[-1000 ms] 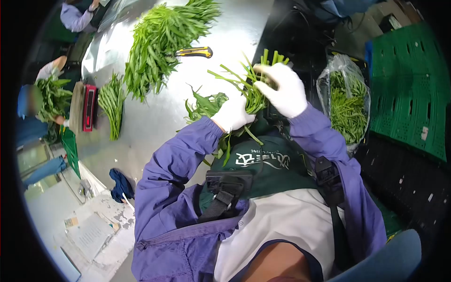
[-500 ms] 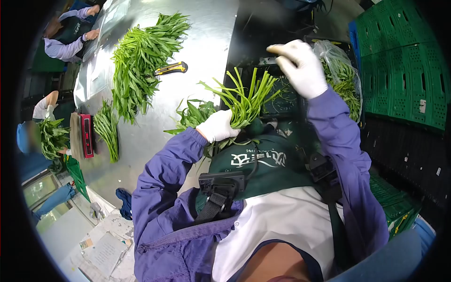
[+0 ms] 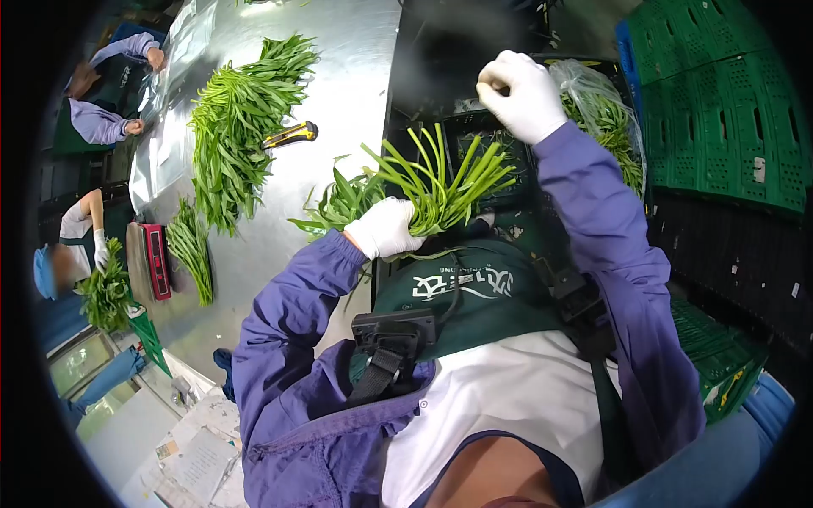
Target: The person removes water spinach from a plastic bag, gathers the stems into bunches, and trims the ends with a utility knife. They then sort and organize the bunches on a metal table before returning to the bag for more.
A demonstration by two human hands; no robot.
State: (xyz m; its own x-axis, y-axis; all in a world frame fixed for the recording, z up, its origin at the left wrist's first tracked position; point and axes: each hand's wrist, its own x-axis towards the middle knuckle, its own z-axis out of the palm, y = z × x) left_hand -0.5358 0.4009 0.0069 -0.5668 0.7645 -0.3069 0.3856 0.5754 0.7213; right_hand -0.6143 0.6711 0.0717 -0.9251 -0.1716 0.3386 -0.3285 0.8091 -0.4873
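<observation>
My left hand (image 3: 386, 229), in a white glove, is wrapped round a bunch of green stems (image 3: 445, 182) in front of my apron; the stem ends point up and away from me. Leaves (image 3: 343, 203) hang out on the bunch's left side, over the table edge. Raised beyond the bunch on the right is my gloved right hand (image 3: 522, 97), its fingers curled with thumb and forefinger together; whether anything small is between them cannot be made out. A yellow and black cutter (image 3: 290, 135) lies on the metal table (image 3: 339, 93) beside a large leafy pile (image 3: 233, 135).
A smaller bundle (image 3: 190, 250) lies by a red-edged scale (image 3: 154, 261). Two co-workers are at the left, one holding greens (image 3: 106, 296). A plastic bag of greens (image 3: 605, 123) stands at the right, before stacked green crates (image 3: 728, 127).
My right hand has curled its fingers and moved slightly up and left. The table scene has shifted left in view. The lower co-worker's gloved hand has moved onto the greens.
</observation>
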